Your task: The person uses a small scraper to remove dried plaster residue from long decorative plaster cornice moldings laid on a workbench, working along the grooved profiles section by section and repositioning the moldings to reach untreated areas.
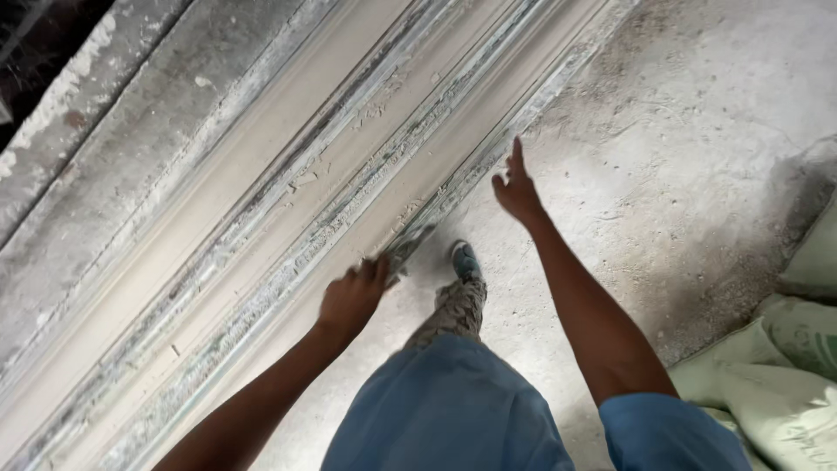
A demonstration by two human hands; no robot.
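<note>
The left hand (351, 299) is curled tight around a small flat scraper (408, 247), and the blade sticks out past the fingers onto the edge of the long dusty plaster mould (288, 201). The right hand (516, 187) is open and holds nothing, with its fingers spread just beside the same edge, a little farther along from the scraper. A foot in a blue shoe (464, 259) stands on the gritty floor (680, 131) between the two hands, and pale sacks (776, 366) lie well off to the right.

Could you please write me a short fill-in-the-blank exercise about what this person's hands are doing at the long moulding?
1. The left hand grips a flat scraping tool at the edge of the long plaster ____.
2. The right hand is ____, holding nothing.
3. The sacks lie on the person's ____ side.

Missing words: moulding; open; right
</note>
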